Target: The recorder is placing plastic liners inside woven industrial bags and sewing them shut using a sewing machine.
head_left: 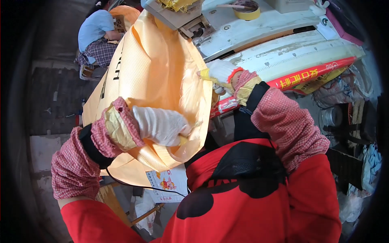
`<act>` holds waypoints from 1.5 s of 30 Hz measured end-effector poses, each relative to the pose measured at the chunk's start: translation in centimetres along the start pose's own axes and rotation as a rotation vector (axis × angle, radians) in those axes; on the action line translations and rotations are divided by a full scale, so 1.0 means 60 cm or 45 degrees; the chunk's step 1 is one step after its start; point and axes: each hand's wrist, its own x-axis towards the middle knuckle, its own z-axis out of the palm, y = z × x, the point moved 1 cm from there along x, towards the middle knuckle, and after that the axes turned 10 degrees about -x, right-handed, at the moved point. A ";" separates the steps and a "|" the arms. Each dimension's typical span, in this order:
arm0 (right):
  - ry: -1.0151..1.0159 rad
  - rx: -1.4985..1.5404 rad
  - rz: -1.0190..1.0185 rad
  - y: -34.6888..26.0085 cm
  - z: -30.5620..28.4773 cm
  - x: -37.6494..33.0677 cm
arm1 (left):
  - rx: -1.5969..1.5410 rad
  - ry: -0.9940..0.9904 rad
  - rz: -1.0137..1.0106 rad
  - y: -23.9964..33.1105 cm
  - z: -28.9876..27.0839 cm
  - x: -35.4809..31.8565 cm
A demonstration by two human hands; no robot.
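Observation:
A large yellow-orange woven sack (150, 60) hangs open in front of me, its mouth toward my body. My left hand (160, 124), in a white knit glove, lies across the near part of the sack's mouth, its fingers closed on the material by the rim. At the right edge of the mouth, my right hand (222, 73), gloved in white with yellow fingertips, pinches the sack's rim. The far end of the sack passes beside the head of a sewing machine (174, 14). Part of the left fingertips is hidden by the glove and folds.
Right of the sack stands a pale worktable (263, 48) with a red printed strip along its front. A tape roll (247, 11) lies on it. Another person (95, 34) sits at the far left. A printed sheet (166, 184) and a black cord (133, 186) are below the sack.

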 end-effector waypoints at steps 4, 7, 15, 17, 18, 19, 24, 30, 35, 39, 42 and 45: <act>-0.068 0.049 0.056 0.018 0.003 0.004 | -0.115 -0.091 -0.092 0.020 0.000 -0.030; 0.010 -0.132 -0.207 0.009 0.000 -0.001 | 0.416 0.504 -0.039 0.009 -0.005 -0.011; 0.343 0.029 0.301 -0.036 0.029 -0.083 | 0.328 0.970 -0.019 -0.025 -0.004 0.022; 0.524 -0.037 0.331 -0.041 0.035 -0.100 | 0.327 1.071 0.039 -0.030 -0.017 0.030; 0.509 -0.150 0.363 -0.047 0.038 -0.107 | 0.271 1.168 0.062 -0.033 -0.022 0.032; 0.508 -0.157 0.364 -0.051 0.040 -0.112 | 0.213 1.265 0.085 -0.034 -0.027 0.035; 0.370 -0.095 0.525 -0.054 0.051 -0.134 | 0.295 1.301 0.034 -0.040 -0.028 0.054; 0.255 -0.131 0.416 -0.033 0.069 -0.153 | 0.312 1.327 0.169 -0.034 -0.025 0.068; 0.252 0.094 0.401 -0.022 0.078 -0.151 | 0.362 1.337 0.156 -0.042 -0.029 0.081; 0.169 0.175 0.426 -0.033 0.071 -0.157 | 0.372 1.319 0.138 -0.043 -0.032 0.091; 0.106 0.062 0.423 -0.051 0.061 -0.160 | 0.325 1.267 0.093 -0.035 -0.038 0.096; -0.063 -0.125 0.398 -0.067 0.055 -0.164 | 0.323 1.280 0.063 -0.036 -0.051 0.107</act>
